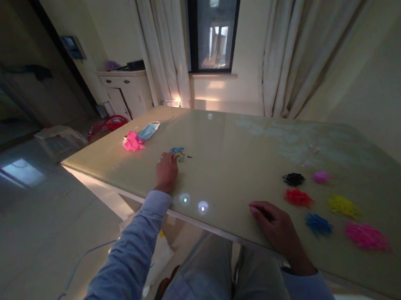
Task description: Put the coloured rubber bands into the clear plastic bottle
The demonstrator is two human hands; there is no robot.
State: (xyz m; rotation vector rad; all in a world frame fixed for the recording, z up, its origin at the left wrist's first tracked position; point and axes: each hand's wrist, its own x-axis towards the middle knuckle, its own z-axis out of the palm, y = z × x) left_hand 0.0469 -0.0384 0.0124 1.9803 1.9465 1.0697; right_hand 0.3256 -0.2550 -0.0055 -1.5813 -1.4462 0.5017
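My left hand [167,168] reaches across the table, its fingers closed down at the edge of a small mixed pile of thin coloured pieces [178,151]. What its fingertips grip, if anything, is hidden. One dark piece [190,157] lies just right of that pile. Resting near the table's front edge, my right hand [274,224] has its fingers curled toward the thumb; I cannot make out anything in it. To its right are separate piles that look like small rubber bands: black [293,179], red [298,198], blue [318,224], yellow [343,206], bright pink [367,235] and purple-pink [321,177].
A crumpled pink item [133,141] and a blue face mask [149,130] lie on the far left of the glossy table [222,167]. Beyond stand a white cabinet [129,91] and a low stool [60,141]. A cable [65,294] hangs at the left.
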